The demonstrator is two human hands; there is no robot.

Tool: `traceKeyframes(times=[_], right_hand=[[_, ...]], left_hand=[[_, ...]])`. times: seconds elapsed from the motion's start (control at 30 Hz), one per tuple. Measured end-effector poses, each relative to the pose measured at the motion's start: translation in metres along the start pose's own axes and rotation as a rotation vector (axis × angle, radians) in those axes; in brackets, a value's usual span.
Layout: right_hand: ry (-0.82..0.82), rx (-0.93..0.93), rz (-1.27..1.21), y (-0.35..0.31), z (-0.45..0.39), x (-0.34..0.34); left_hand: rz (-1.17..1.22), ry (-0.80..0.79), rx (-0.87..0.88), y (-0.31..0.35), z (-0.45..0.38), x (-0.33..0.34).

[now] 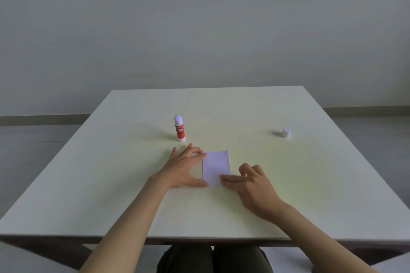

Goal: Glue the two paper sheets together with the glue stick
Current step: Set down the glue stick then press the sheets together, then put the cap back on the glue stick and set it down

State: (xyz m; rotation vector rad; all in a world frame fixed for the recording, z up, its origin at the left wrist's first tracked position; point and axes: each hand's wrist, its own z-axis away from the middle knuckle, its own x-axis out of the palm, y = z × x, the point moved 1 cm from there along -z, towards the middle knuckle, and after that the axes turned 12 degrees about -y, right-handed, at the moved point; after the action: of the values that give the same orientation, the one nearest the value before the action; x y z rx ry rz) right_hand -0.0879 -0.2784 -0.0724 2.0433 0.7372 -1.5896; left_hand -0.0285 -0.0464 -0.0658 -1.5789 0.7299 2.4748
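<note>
Paper sheets lie flat near the middle of the counter [288,184], the white sheet [216,166] overlapping the pale beige sheet [196,172] along its left edge. The left hand [184,167] rests spread on the beige sheet, fingers [195,155] apart and flat, clamped on nothing. The right hand [255,186] presses one extended finger on the white sheet's near right corner, the other fingers curled loosely. The glue stick [179,128] stands upright behind the sheets, uncapped, and its cap [286,132] sits well apart to the right. I judge the step is pressing the joint. Next the overlap needs firm smoothing, then the cap must be returned.
</note>
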Motion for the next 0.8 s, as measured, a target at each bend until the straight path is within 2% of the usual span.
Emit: traceKeyframes(times=[0.13, 0.27, 0.33, 0.43, 0.57, 0.63, 0.67, 0.8], right_hand=[[-0.007, 0.060, -0.091, 0.005, 0.013, -0.008], [0.016, 0.373, -0.331, 0.047, 0.002, -0.015], [0.058, 0.567, -0.304, 0.080, -0.006, -0.019], [-0.035, 0.812, -0.229, 0.121, -0.017, -0.020], [-0.123, 0.934, -0.234, 0.147, -0.021, -0.009], [-0.094, 0.920, -0.241, 0.152, -0.022, -0.004], [-0.065, 0.912, -0.246, 0.152, -0.023, -0.003], [0.094, 0.877, -0.354, 0.145, -0.028, -0.001]], left_hand=[[-0.045, -0.037, -0.026, 0.004, 0.000, -0.002], [-0.050, -0.061, -0.038, 0.010, -0.003, -0.005], [-0.034, -0.066, -0.045, 0.009, -0.002, -0.005], [-0.003, -0.061, -0.054, 0.007, -0.001, -0.003], [0.142, -0.017, -0.037, 0.004, 0.003, -0.001], [0.257, 0.089, -0.019, -0.001, 0.007, -0.005], [0.315, 0.191, -0.013, -0.004, 0.009, -0.007], [0.593, 0.739, -0.073, -0.012, 0.010, -0.022]])
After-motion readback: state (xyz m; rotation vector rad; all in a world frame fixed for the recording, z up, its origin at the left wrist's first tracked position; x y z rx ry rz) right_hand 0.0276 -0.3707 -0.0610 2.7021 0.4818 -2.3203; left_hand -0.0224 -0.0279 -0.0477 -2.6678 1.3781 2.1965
